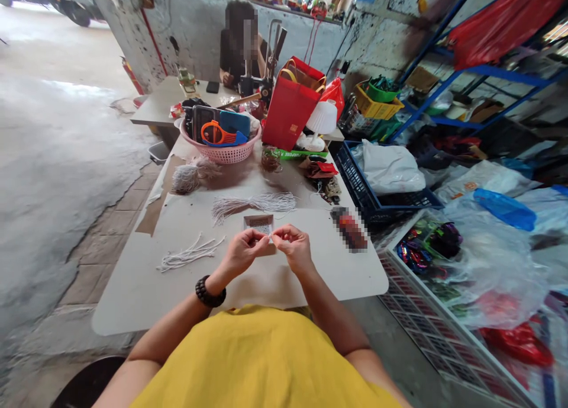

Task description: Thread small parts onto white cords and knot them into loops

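Observation:
Over a small open cardboard box (258,218), my left hand (242,251) and my right hand (293,248) meet fingertip to fingertip. Each is closed in a pinch. Something tiny and whitish shows between the fingertips, too small to name. Many small greyish pieces lie in the box, partly hidden by my hands. To the left on the table is a loose bunch of white cords (190,256). Beyond the box stretches a longer bundle of white cords (252,203). A dark beaded bracelet (210,292) circles my left wrist.
A pink basket (224,154) of odds and ends and a red bag (290,103) stand at the back of the white table (146,301). A blurred-out red item (350,229) lies right. Crates (368,204) line the right side. Another person (242,47) sits opposite.

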Demonstrator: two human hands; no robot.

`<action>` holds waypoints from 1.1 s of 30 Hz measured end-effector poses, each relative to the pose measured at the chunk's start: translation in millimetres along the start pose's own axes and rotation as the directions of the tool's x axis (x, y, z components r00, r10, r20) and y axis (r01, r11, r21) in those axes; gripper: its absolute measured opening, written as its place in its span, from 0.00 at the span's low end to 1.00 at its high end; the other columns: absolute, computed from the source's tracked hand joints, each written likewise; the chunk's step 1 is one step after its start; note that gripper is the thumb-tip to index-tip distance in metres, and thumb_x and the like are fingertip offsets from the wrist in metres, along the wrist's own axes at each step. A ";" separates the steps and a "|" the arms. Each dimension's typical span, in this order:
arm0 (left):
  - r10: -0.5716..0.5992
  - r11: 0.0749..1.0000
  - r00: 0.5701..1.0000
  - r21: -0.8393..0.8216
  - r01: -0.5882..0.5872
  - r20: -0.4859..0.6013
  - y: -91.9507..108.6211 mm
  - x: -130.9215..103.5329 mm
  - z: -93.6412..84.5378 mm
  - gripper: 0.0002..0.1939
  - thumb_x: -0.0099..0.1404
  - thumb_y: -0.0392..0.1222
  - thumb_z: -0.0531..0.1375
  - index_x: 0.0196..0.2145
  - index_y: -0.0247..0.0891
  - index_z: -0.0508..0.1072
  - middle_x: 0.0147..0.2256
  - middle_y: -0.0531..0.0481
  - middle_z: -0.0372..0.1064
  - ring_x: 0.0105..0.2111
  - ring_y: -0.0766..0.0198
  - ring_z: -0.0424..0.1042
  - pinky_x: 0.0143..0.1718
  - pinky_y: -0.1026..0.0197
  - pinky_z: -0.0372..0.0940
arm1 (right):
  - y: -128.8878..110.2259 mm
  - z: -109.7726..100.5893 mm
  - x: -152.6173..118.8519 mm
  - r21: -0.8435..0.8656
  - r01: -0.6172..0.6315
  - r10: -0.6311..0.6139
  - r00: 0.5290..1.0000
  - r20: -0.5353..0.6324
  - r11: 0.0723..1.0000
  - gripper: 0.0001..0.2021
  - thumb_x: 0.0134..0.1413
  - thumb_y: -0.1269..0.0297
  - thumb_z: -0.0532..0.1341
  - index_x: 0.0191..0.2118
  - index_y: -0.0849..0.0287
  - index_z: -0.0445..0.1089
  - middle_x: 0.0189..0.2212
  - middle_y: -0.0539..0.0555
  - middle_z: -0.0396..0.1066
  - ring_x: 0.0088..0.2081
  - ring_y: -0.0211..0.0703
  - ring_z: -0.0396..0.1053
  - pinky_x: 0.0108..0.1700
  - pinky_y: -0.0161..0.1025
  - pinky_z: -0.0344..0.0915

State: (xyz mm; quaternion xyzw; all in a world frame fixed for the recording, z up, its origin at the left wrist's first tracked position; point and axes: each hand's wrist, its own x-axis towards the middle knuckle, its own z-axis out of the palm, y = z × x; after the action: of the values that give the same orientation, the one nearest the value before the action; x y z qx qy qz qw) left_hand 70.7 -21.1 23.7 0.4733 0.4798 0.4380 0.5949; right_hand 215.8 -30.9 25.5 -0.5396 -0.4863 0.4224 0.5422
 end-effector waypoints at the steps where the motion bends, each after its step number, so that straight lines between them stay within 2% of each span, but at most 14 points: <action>1: 0.018 0.999 1.000 0.028 -0.018 0.004 -0.4 0.6 -0.3 0.18 0.47 0.54 0.70 0.24 0.35 0.75 0.18 0.54 0.67 0.19 0.71 0.59 0.21 0.67 0.53 | -0.8 -0.4 0.1 0.026 -0.027 0.027 1.000 0.014 0.999 0.03 0.40 0.64 0.65 0.21 0.56 0.73 0.21 0.47 0.68 0.24 0.35 0.58 0.28 0.35 0.57; 8: 0.049 0.998 0.992 0.026 -0.052 0.113 3.6 -0.9 -6.1 0.19 0.51 0.56 0.68 0.27 0.35 0.76 0.21 0.52 0.67 0.22 0.69 0.59 0.23 0.66 0.54 | -9.1 -0.9 -2.4 0.186 -0.159 0.154 0.987 0.045 0.969 0.03 0.35 0.65 0.66 0.19 0.56 0.73 0.17 0.45 0.65 0.21 0.32 0.54 0.25 0.33 0.52; 14: 0.043 0.995 0.988 0.078 -0.055 0.146 6.1 -0.9 -12.6 0.20 0.52 0.57 0.67 0.27 0.34 0.75 0.20 0.53 0.64 0.21 0.71 0.57 0.22 0.67 0.52 | -10.5 3.2 -3.2 0.379 -0.309 0.296 0.951 0.094 0.872 0.04 0.29 0.67 0.68 0.18 0.56 0.73 0.17 0.46 0.69 0.23 0.34 0.61 0.30 0.35 0.59; 17: 0.038 0.996 0.989 0.080 -0.050 0.146 9.8 -3.2 -13.8 0.21 0.52 0.58 0.66 0.26 0.34 0.73 0.19 0.56 0.62 0.19 0.72 0.55 0.20 0.68 0.51 | -7.6 5.0 -3.4 0.434 -0.343 0.332 0.938 0.105 0.833 0.05 0.29 0.67 0.69 0.19 0.57 0.72 0.17 0.45 0.69 0.23 0.33 0.61 0.31 0.36 0.59; 21: 0.045 0.997 0.989 0.061 -0.054 0.143 15.7 -6.4 -13.4 0.22 0.53 0.59 0.66 0.24 0.35 0.71 0.16 0.58 0.59 0.18 0.73 0.53 0.19 0.68 0.50 | -6.3 5.5 -3.9 0.456 -0.335 0.309 0.942 0.132 0.825 0.06 0.31 0.66 0.70 0.20 0.57 0.73 0.17 0.45 0.68 0.22 0.33 0.60 0.30 0.35 0.58; 29: 0.021 0.995 0.993 0.096 -0.032 0.114 18.7 -8.2 -13.8 0.20 0.51 0.57 0.66 0.22 0.35 0.69 0.16 0.56 0.62 0.18 0.72 0.57 0.21 0.68 0.53 | -1.8 -1.1 -2.3 0.395 -0.283 0.252 0.959 0.131 0.874 0.08 0.35 0.63 0.69 0.22 0.57 0.70 0.18 0.45 0.66 0.22 0.32 0.58 0.28 0.34 0.56; 31: 0.018 0.996 0.993 0.088 -0.028 0.113 18.9 -8.3 -14.6 0.21 0.51 0.57 0.66 0.22 0.35 0.69 0.16 0.56 0.62 0.18 0.72 0.56 0.20 0.68 0.53 | -0.6 -3.9 -2.7 0.330 -0.223 0.182 0.972 0.151 0.917 0.08 0.39 0.62 0.68 0.25 0.57 0.70 0.21 0.46 0.67 0.24 0.33 0.60 0.29 0.34 0.58; 33: 0.010 0.997 0.993 0.078 -0.019 0.116 19.4 -8.3 -15.1 0.21 0.51 0.57 0.66 0.22 0.35 0.69 0.17 0.56 0.62 0.18 0.73 0.56 0.20 0.68 0.52 | -1.4 -7.3 -3.3 0.241 -0.112 0.066 0.980 0.189 0.964 0.10 0.41 0.62 0.68 0.32 0.56 0.71 0.29 0.49 0.71 0.28 0.35 0.64 0.33 0.35 0.61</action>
State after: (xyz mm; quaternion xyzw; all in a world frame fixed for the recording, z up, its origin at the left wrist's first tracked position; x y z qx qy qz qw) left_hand 53.2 -23.8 42.7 0.5246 0.4582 0.3948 0.5992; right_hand 222.4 -35.5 27.1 -0.4479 -0.4512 0.5513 0.5403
